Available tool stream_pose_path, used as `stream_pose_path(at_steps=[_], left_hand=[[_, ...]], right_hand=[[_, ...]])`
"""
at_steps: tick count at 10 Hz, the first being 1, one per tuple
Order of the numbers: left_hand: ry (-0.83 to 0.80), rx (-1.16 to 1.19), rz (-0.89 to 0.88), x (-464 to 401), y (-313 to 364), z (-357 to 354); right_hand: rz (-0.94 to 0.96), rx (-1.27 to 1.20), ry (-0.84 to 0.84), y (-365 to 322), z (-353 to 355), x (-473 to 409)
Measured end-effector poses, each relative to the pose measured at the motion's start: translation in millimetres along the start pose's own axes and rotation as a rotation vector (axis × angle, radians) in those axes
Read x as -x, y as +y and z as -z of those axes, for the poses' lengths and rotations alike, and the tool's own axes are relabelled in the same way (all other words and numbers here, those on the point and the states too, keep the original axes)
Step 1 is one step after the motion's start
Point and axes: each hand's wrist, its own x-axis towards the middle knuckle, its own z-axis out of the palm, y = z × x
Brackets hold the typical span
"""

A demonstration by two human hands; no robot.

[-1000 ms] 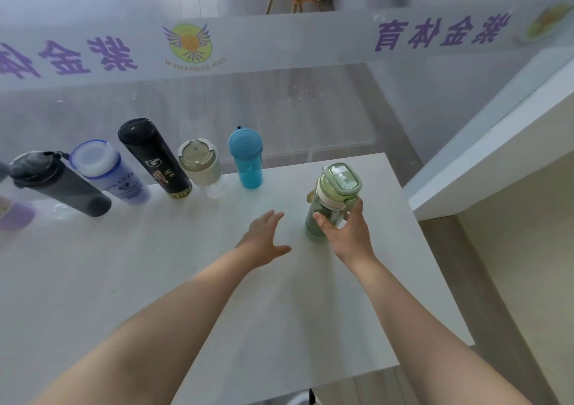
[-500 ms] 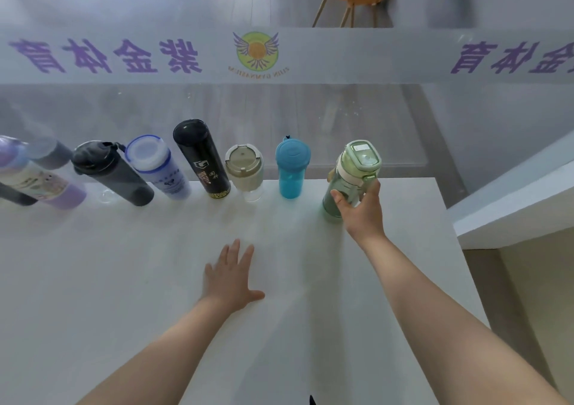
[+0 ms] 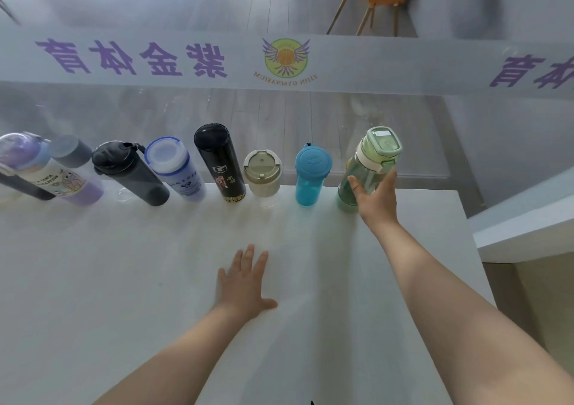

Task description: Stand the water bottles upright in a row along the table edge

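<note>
Mirrored "ZIJIN GYMNASIUM" under the winged logo [image 3: 286,58] on the glass band, mirrored purple Chinese characters [image 3: 130,58] beside it

Right hand [image 3: 374,198] around green bottle [image 3: 369,168] beside blue bottle [image 3: 310,176]; left hand [image 3: 245,283] flat on table [image 3: 124,280].

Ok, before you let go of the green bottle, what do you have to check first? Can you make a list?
1. Green bottle upright: ok, it stands about as straight as its neighbours.
2. Base flat on the white table: cannot tell, the right hand covers part of the bottom.
3. In line with the row at the far edge: ok, it sits beside the blue bottle.
4. Gap to the blue bottle: ok, they stand apart.
5. Room from the table's right edge: ok, bare tabletop shows to its right.
6. Left hand out of the way: ok, it lies flat on the table, away from the bottles.
</note>
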Motion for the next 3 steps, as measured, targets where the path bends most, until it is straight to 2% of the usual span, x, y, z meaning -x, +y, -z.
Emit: stream_pose_path(at_steps=[3], left_hand=[[0.024,0.003,-0.02,5.5,-3.5,-0.2]], right_hand=[[-0.036,0.052,-0.095,-9.9,16.4,10.9]])
